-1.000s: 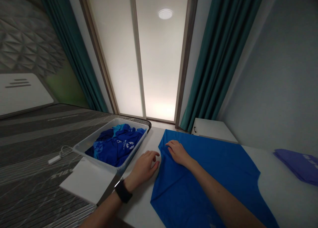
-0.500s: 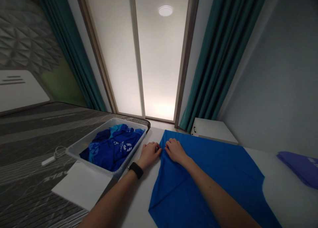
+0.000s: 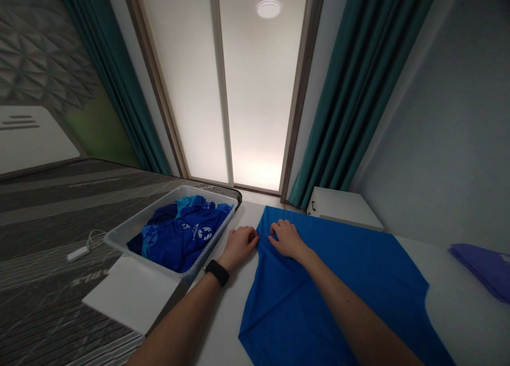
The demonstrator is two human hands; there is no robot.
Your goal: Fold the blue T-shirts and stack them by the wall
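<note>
A bright blue T-shirt (image 3: 338, 281) lies spread flat on a white table (image 3: 458, 313) in front of me. My left hand (image 3: 240, 244), with a black watch on the wrist, pinches the shirt's far left edge, fingers curled. My right hand (image 3: 287, 237) rests on the same edge just to the right, its fingers bent and pressed down on the cloth. The two hands are almost touching.
A clear plastic bin (image 3: 131, 228) holding dark blue clothes stands at the left of the table. A folded purple garment (image 3: 482, 267) lies at the far right. A grey mattress (image 3: 48, 217) with a white cable (image 3: 82, 249), a white cabinet (image 3: 342, 209), teal curtains and a window lie beyond.
My left hand has moved forward from the bare table and closed on the shirt's far left edge beside my right hand. The right hand has barely shifted.
</note>
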